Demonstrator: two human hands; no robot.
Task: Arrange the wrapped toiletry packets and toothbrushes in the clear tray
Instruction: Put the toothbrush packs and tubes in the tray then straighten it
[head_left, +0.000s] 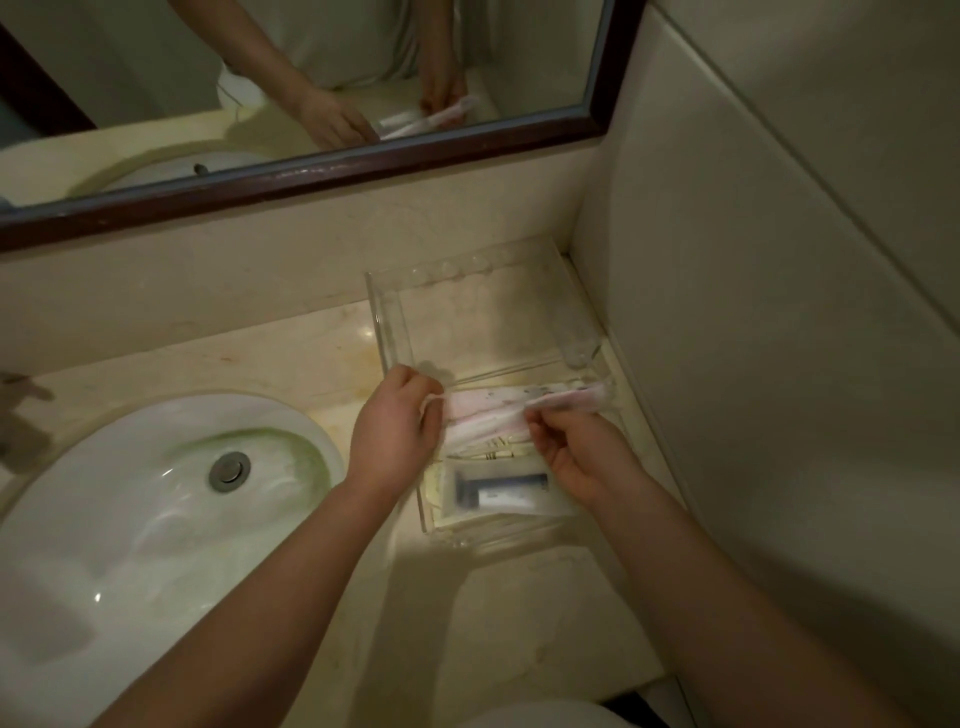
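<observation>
Two bare forearms reach in from the near edge over the pale stone table (519, 623), with the white sink (130, 509) and its metal drain (229, 471) to the left. The clear tray (387, 332) stands on the table at the right, close to the side wall, its long axis running away from the person. In its nearest compartment lies a wrapped razor packet (498, 488), lengthwise from left to right, with the dark head at the left. Just beyond it lie small packets with dark print (501, 453), partly hidden. Above these the left grip (395, 431), fingers curled, pinches the left end of the wrapped toothbrushes (488, 410). The right grip (582, 457) pinches the same pale wrappers right of their middle, with thumb and fingertips. The toothbrushes lie crosswise over the tray's middle, their long axis left to right and the right end slightly farther away, reaching the tray's right wall. Blur hides which end carries the bristles. Beyond is the tray's largest compartment, then the back wall and a dark-framed mirror (363, 67) reflecting both hands and the wrappers.
</observation>
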